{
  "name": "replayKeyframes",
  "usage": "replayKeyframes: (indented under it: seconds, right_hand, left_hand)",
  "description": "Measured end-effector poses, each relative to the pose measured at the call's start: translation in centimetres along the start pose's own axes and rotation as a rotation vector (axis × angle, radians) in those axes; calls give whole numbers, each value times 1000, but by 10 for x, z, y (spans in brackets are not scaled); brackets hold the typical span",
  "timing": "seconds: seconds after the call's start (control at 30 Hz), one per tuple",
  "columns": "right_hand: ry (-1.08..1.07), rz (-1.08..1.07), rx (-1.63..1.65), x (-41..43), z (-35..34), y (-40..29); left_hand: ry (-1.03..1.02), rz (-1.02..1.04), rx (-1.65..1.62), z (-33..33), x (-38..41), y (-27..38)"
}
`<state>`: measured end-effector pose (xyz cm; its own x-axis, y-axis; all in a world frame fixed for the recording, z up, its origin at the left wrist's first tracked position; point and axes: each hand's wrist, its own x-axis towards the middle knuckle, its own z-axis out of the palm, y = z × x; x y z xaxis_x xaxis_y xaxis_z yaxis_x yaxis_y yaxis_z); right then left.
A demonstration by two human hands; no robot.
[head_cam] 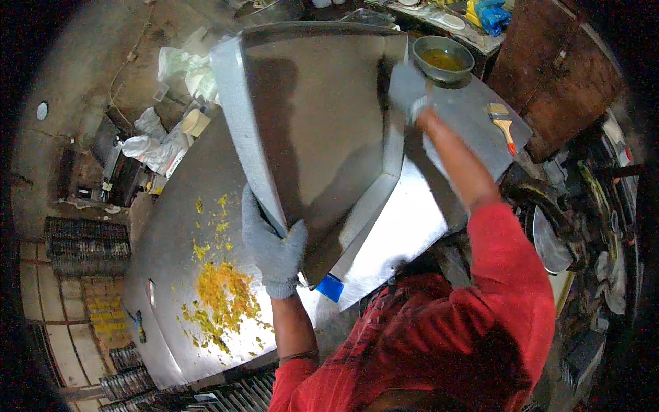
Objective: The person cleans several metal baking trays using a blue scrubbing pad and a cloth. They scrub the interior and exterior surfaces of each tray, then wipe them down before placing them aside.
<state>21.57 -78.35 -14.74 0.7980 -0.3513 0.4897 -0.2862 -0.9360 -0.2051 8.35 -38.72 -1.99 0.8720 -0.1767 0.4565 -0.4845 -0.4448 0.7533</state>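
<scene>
A large, deep sheet-metal tray stands tilted before me, its inside facing me. My left hand, in a grey knitted glove, grips the tray's near left rim, thumb over the edge. My right hand, also gloved, is at the tray's right wall and blurred; its fingers and anything in them cannot be made out. Below the tray is a metal-topped table. Orange and green crumbs lie scattered on it, left of my left hand. A blue piece shows beneath the tray's lower corner.
A metal bowl of yellowish liquid stands beyond my right hand. Right of it lies a paintbrush with a wooden handle. Plastic bags and a cream tub sit past the table's left edge. A rusty brown panel stands at the far right.
</scene>
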Motion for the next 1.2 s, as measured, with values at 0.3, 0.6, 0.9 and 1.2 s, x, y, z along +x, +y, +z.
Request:
replayKeyframes:
  seconds: [0.3, 0.6, 0.9, 1.2]
  right_hand:
    - [-159, 489, 1492, -148, 83, -21]
    - [169, 250, 1166, 7, -37, -7]
    - [341, -520, 367, -64, -92, -208]
    - [101, -377, 431, -107, -90, -253]
  left_hand:
    - [169, -291, -340, -13, -14, -46]
    - [471, -401, -547, -54, -25, -117]
    - [-150, -163, -438, -24, 13, -101]
    - [-137, -363, -383, 0, 6, -43]
